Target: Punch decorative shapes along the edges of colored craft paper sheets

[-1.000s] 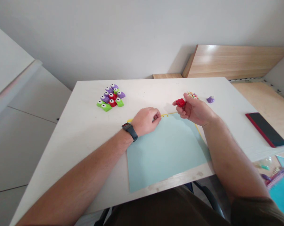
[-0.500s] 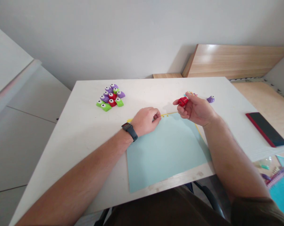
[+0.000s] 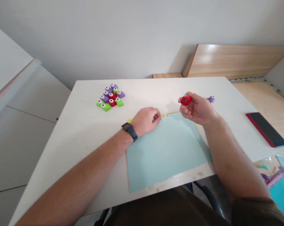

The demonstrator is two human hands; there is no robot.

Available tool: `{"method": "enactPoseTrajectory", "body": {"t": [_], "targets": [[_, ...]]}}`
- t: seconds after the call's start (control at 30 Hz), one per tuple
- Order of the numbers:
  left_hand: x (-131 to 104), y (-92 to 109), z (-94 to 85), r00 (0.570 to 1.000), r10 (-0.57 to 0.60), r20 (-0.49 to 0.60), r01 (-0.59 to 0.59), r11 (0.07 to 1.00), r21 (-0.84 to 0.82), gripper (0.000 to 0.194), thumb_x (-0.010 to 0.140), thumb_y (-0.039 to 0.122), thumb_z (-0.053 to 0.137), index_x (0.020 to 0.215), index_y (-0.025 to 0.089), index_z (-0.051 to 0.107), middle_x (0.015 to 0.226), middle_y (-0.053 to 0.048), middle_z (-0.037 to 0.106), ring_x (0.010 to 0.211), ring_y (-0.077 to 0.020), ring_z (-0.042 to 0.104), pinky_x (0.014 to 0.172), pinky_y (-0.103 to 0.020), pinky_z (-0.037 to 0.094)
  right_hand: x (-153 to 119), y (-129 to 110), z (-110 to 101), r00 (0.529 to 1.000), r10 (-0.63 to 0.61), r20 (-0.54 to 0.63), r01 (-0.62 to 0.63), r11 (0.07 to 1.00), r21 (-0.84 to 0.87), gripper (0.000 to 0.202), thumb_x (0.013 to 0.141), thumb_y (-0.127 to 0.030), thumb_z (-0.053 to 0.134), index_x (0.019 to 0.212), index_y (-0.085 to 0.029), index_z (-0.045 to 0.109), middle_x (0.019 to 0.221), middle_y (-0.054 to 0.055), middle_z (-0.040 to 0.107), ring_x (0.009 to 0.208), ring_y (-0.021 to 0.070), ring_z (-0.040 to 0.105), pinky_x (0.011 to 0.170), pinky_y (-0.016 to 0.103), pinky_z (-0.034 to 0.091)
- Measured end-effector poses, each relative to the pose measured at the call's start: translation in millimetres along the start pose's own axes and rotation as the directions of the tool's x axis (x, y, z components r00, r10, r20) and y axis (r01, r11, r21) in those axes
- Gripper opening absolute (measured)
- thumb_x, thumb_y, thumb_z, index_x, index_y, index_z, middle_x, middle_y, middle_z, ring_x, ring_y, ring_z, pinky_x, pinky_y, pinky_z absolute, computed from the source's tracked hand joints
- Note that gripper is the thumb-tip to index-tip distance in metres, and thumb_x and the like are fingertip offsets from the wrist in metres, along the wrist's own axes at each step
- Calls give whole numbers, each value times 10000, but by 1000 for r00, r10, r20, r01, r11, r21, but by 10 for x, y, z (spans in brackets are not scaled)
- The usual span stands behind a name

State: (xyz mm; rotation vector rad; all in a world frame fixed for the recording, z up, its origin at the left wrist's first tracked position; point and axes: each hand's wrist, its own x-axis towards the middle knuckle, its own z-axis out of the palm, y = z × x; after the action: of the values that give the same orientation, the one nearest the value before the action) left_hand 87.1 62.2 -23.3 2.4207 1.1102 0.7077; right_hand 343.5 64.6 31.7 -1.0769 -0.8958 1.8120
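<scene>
My right hand is raised over the paper's far right corner, its fingers closed around a small red craft punch. One end of the punch, with a dark round spot, faces me. On the far left part of the light blue paper, my left hand rests in a loose fist, and nothing shows in its curled fingers. A yellow edge and small yellow shapes lie along the paper's far side, just right of that hand. Behind my right hand is a purple punch.
Several purple, green and red punches with white tops stand grouped at the table's far left. Small colourful bits are partly hidden behind my right hand. A dark tablet-like slab with a red edge lies near the right edge of the white table.
My right hand has shifted slightly right and turned the red punch so its end faces me. Its index finger, stretched out before, now curls around the punch. My left hand has stayed still.
</scene>
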Motion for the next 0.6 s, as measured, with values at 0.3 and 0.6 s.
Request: {"method": "enactPoseTrajectory", "body": {"t": [0.3,0.6], "targets": [[-1,-10,2,1000,4,-2,-4,1000,-11,82,902,210,608,882,186,684,850,-35,704,803,-183,657,765,-312,512,-14,-166,-85,924,-319,-210,325,946,-5,427,957,-635,506,830,-239,603,641,3,578,506,126,489,404,257,361],[1,-14,9,1000,10,-8,-10,1000,-14,88,911,229,603,866,190,668,841,-26,700,786,-180,649,745,-323,499,127,-180,-330,724,-528,-444,535,836,-122,462,881,-709,602,818,-251,578,737,4,622,572,120,569,441,255,470]]}}
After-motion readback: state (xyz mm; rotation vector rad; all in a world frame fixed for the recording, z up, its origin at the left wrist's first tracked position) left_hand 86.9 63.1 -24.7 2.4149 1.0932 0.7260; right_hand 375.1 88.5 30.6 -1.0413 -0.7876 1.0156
